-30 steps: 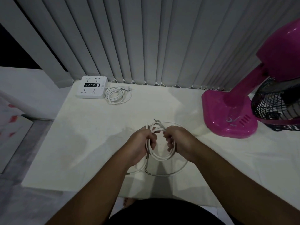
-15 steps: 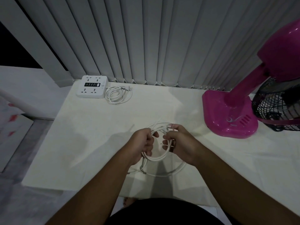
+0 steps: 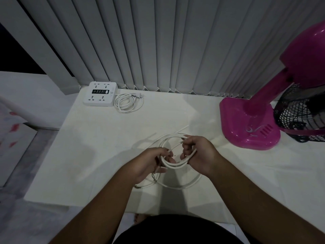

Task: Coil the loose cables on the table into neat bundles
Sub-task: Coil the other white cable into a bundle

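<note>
While both hands [image 3: 175, 155] curl, apparently gripping white cable [image 3: 173, 164] loops

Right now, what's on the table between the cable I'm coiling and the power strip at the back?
In the head view, only the power strip's own coiled cord beside it; the table up to the white cable is otherwise bare.

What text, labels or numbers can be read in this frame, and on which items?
No text is readable.
Pink fan base: a pale swirl emblem with tiny print under it, too blurred to read.
White power strip: a black panel and small marks by the sockets, too small to read.
</note>
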